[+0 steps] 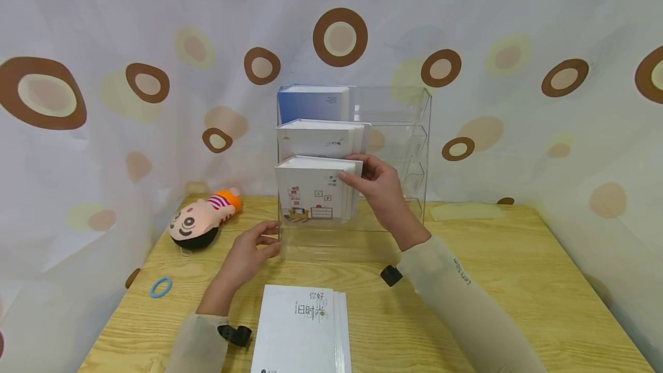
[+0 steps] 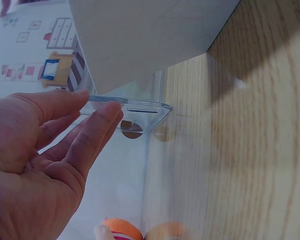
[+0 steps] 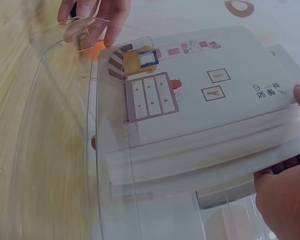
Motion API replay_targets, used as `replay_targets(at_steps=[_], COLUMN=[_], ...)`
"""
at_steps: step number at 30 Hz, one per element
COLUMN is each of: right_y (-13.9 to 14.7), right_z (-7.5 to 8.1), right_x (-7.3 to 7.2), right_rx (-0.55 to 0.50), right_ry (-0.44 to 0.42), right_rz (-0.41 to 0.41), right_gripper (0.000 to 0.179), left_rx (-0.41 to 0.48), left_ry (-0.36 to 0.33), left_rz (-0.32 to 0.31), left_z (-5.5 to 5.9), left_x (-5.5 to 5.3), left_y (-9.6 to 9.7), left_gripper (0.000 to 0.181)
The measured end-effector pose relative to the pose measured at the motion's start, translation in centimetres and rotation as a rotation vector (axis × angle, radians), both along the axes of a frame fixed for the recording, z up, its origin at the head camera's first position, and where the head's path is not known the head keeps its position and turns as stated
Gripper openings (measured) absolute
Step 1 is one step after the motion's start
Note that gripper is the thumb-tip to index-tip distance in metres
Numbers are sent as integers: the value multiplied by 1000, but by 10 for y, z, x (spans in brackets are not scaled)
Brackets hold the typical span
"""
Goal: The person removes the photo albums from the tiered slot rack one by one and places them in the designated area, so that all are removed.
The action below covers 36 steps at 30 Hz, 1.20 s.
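Observation:
A clear plastic tiered rack [image 1: 385,246] stands at the back middle of the table, seen in all views. White books [image 1: 311,189] with a furniture drawing on the front cover stand in its lower front tier. My right hand [image 1: 380,186] pinches them at their upper right corner, thumb on the front cover and fingers behind. At the rack's lower left side, my left hand [image 1: 251,252] holds the edge of the clear side panel between thumb and fingers. Behind stand more white books [image 1: 313,140] and a blue-covered book [image 1: 311,105] in the upper tiers.
More white books [image 1: 295,327] lie at the table's front middle. A doll [image 1: 199,223] in an orange and striped outfit and a blue ring [image 1: 160,287] are on the left. A patterned curtain [image 1: 518,33] hangs behind the wooden table [image 1: 492,281].

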State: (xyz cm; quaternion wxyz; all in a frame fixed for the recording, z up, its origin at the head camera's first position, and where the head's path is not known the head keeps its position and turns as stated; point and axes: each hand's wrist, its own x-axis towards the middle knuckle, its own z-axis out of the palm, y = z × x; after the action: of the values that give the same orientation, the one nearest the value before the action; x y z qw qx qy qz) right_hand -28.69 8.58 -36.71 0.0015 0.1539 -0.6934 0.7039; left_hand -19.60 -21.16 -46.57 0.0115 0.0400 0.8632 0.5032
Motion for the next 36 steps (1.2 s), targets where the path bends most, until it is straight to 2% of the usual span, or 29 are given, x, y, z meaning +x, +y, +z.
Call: replay_targets(at_steps=[25, 36], right_y=[-5, -8], right_z=[0, 2], right_x=[1, -1], right_rx=[-20, -36], right_ry=[-11, -6], right_rz=[10, -18], right_gripper=[37, 25], left_rx=[6, 8], left_ry=[-9, 6], left_rz=[15, -5], left_z=[-3, -1], left_x=[2, -1], left_y=[0, -1], left_gripper=[51, 51])
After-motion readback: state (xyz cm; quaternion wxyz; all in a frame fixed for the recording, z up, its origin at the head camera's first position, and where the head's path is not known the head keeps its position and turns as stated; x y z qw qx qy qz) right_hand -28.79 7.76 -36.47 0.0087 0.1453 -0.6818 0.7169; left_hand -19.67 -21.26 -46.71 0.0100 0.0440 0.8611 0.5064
